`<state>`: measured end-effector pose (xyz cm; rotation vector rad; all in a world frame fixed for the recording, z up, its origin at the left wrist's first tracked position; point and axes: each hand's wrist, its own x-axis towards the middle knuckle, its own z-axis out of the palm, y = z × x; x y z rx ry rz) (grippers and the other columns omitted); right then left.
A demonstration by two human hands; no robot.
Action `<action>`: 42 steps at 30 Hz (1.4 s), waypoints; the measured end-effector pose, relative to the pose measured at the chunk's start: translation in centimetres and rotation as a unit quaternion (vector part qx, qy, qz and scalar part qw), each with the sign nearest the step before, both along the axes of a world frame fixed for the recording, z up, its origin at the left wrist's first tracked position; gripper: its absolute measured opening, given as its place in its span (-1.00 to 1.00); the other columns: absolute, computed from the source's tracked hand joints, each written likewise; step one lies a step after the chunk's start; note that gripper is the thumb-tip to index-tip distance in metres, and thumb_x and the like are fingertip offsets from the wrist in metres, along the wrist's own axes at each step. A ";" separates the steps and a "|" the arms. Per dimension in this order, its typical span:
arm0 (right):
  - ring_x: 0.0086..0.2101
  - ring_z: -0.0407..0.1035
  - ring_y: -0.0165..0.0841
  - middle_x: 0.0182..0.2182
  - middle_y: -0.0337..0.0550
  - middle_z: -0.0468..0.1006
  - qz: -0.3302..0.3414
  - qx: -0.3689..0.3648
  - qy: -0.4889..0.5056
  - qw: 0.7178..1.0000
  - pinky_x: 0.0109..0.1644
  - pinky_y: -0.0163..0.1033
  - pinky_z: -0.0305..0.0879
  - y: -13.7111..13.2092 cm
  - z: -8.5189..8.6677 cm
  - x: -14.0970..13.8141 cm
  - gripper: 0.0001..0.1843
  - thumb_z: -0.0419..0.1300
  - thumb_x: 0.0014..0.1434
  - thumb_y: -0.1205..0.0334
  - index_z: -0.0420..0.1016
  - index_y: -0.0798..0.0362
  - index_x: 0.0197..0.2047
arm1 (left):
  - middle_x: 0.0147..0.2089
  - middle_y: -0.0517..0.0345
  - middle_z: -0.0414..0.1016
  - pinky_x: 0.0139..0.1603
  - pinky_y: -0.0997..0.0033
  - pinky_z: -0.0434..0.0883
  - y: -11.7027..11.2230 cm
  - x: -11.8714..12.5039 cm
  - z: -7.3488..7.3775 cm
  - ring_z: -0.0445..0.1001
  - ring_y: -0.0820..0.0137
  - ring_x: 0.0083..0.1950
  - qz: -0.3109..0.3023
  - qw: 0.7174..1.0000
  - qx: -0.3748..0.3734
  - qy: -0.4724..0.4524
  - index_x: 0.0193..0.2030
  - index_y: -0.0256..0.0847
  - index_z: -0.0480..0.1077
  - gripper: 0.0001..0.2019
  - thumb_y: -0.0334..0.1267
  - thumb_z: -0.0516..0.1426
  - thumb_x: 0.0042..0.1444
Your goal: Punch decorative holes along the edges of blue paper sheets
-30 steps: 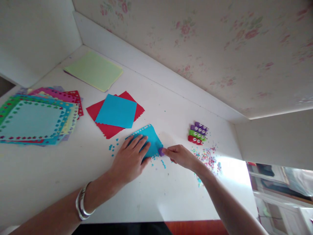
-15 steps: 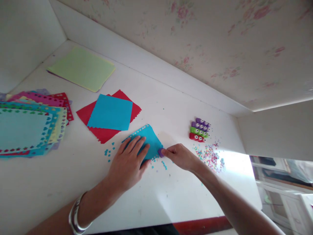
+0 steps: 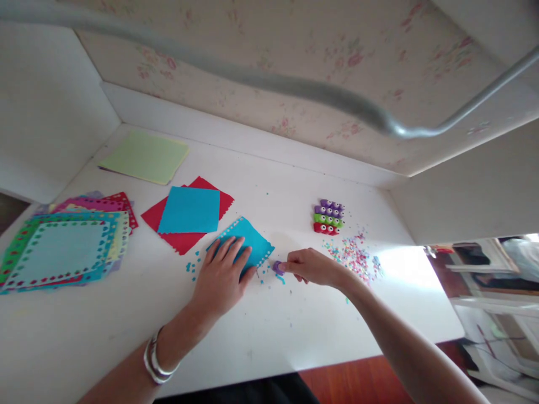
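My left hand (image 3: 225,269) lies with fingers spread on a blue sheet of paper (image 3: 250,238), pressing it to the white table. Small cut-out holes run along two of the sheet's edges. Just off the sheet's right corner, my right hand (image 3: 307,265) grips a small purple craft punch (image 3: 278,267) between thumb and fingers. Between the punch and the paper there is a small gap. Tiny blue paper cut-outs (image 3: 193,265) lie to the left of the sheet, and more are scattered below it.
Blue paper (image 3: 191,209) rests on red sheets (image 3: 185,243) beyond my left hand. Punched coloured sheets (image 3: 69,247) are piled at the left, pale green paper (image 3: 145,157) behind. At the right stand purple, green and red punches (image 3: 329,217) near a heap of confetti (image 3: 357,255).
The purple punch has come off the blue sheet's right corner, and holes now show along that lower right edge. The camera view has tilted; my left hand stays on the paper.
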<state>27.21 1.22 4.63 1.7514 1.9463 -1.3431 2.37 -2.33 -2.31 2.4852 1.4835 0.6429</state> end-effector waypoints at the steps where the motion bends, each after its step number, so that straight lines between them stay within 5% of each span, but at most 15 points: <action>1: -0.59 0.35 -0.42 -0.61 -0.21 0.51 0.000 0.031 -0.010 0.999 -0.48 -0.30 0.17 -0.3 0.2 0.1 -0.53 0.10 0.26 -0.15 0.44 0.01 -0.50 | 0.28 -0.11 0.36 0.31 -0.14 0.17 0.0 0.0 0.0 0.28 0.03 0.30 0.001 1.000 0.004 0.003 0.14 -0.19 0.42 -0.63 -0.10 0.06 0.29; 7: -0.33 0.48 -0.30 -0.19 -0.12 0.61 -0.016 0.250 -0.037 0.967 -0.26 -0.20 0.29 -3.2 0.3 -1.0 -0.66 0.11 0.29 -0.10 0.55 -0.08 -0.08 | 0.26 -0.09 0.37 0.33 -0.09 0.18 0.0 0.0 -0.1 0.30 0.06 0.28 0.006 1.000 0.019 0.005 0.14 -0.19 0.42 -0.66 -0.15 0.05 0.30; 14: -0.19 0.52 -0.28 -0.10 -0.15 0.61 -0.039 0.282 0.033 0.958 -0.10 -0.21 0.39 -5.3 -0.9 -2.2 -0.76 0.09 0.33 0.17 0.59 -0.10 -0.07 | 0.23 -0.07 0.40 0.30 -0.09 0.23 0.2 0.0 -0.1 0.33 0.07 0.24 0.007 0.999 0.033 0.008 0.13 -0.18 0.43 -0.67 -0.15 0.07 0.30; 19: -0.28 0.53 -0.30 -0.26 -0.23 0.66 -0.181 0.211 0.129 0.952 -0.21 -0.20 0.46 -2.2 0.2 1.9 -0.70 0.19 0.22 0.09 0.59 -0.12 -0.01 | 0.20 -0.11 0.42 0.27 -0.10 0.27 0.4 0.0 -0.5 0.36 0.06 0.21 0.007 0.999 0.050 0.016 0.10 -0.22 0.44 -0.68 -0.18 0.08 0.29; 23: -0.23 0.53 -0.26 -0.17 -0.09 0.65 -0.201 0.342 0.044 0.917 -0.19 -0.16 0.45 3.8 1.0 7.5 -0.60 0.13 0.24 0.09 0.55 0.00 0.09 | 0.18 -0.11 0.44 0.24 -0.08 0.30 0.4 -0.1 -0.7 0.39 0.07 0.18 0.005 0.998 0.061 0.008 0.10 -0.19 0.44 -0.69 -0.20 0.09 0.27; 25: -0.28 0.54 -0.25 -0.22 -0.07 0.66 -0.161 0.382 -0.090 0.906 -0.23 -0.19 0.43 7.0 1.1 9.9 -0.58 0.07 0.26 0.09 0.54 0.03 0.09 | 0.17 -0.10 0.44 0.24 -0.07 0.30 0.5 -0.1 -0.8 0.40 0.08 0.17 0.005 0.998 0.065 0.004 0.10 -0.18 0.43 -0.70 -0.21 0.09 0.27; 30: -0.05 0.49 -0.19 -0.05 -0.07 0.62 -0.047 0.388 -0.137 0.910 0.04 -0.15 0.34 11.9 0.6 12.6 -0.66 0.06 0.25 0.30 0.60 -0.01 -0.02 | 0.21 -0.09 0.41 0.29 -0.06 0.26 0.5 -0.2 -1.0 0.37 0.10 0.22 0.001 0.999 0.052 0.005 0.12 -0.18 0.41 -0.69 -0.22 0.07 0.28; 36: 0.01 0.46 -0.22 0.04 -0.06 0.57 0.091 0.348 -0.160 0.919 0.09 -0.19 0.31 13.1 -0.4 13.1 -0.50 0.03 0.10 0.59 0.58 0.03 -0.01 | 0.25 -0.09 0.39 0.33 -0.11 0.20 0.5 -0.3 -0.8 0.32 0.10 0.28 -0.005 1.000 0.026 0.005 0.13 -0.20 0.41 -0.69 -0.23 0.05 0.30; 42: 0.12 0.37 -0.18 0.11 -0.03 0.51 0.126 0.349 -0.179 0.911 0.20 -0.15 0.25 13.0 0.1 12.7 -0.37 0.02 0.01 0.66 0.53 0.06 0.08 | 0.26 -0.09 0.38 0.33 -0.13 0.22 0.4 -0.2 -1.0 0.32 0.10 0.29 -0.013 1.000 0.025 -0.004 0.12 -0.21 0.42 -0.70 -0.25 0.06 0.30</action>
